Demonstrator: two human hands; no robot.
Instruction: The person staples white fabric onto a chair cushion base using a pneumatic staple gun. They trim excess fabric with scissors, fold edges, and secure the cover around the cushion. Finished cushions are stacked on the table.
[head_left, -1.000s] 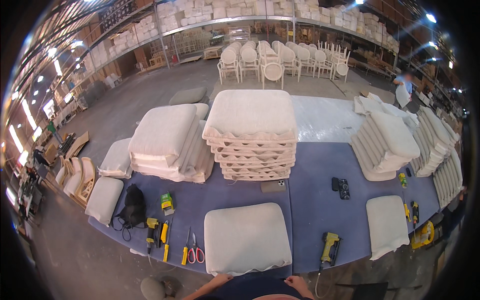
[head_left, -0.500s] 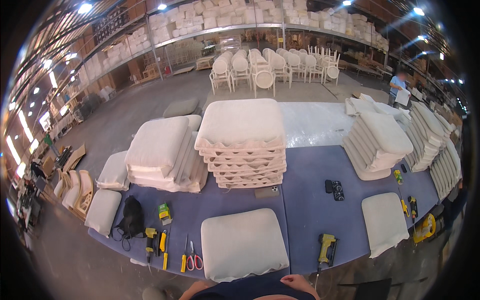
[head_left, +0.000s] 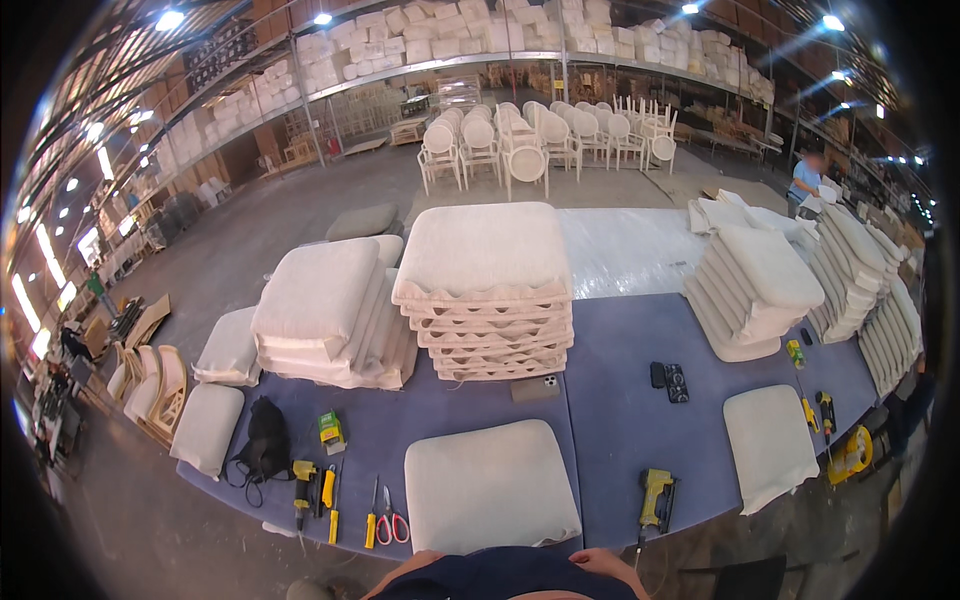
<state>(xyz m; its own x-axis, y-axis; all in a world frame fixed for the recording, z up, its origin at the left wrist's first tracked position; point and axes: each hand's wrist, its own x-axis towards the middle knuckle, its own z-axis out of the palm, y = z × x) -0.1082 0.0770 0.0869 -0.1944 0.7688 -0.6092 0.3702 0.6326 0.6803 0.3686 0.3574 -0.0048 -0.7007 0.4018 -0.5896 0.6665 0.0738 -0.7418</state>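
Observation:
A cream upholstered seat cushion [head_left: 490,485] lies flat at the table's front edge, right before my body. My left hand [head_left: 426,558] is beside its lower left corner, close to my dark shirt. My right hand [head_left: 594,558] is by its lower right corner, also near the shirt. Neither hand visibly holds anything, and the fingers are mostly hidden. Red-handled scissors [head_left: 392,522] lie left of the cushion, with yellow-handled screwdrivers [head_left: 371,528] next to them. A yellow-green staple gun [head_left: 656,498] rests to its right.
On the blue-covered table [head_left: 625,430] stand a tall cushion stack [head_left: 485,260], a left stack [head_left: 310,300] and a right stack [head_left: 760,275]. Nearby are a black bag [head_left: 265,437], a second staple gun [head_left: 304,485] and a single cushion [head_left: 770,440]. A person [head_left: 808,180] stands at the far right.
Both my hands have risen slightly and come nearer the front cushion's lower corners. The far person has shifted a little. The cushions and tools stay in place.

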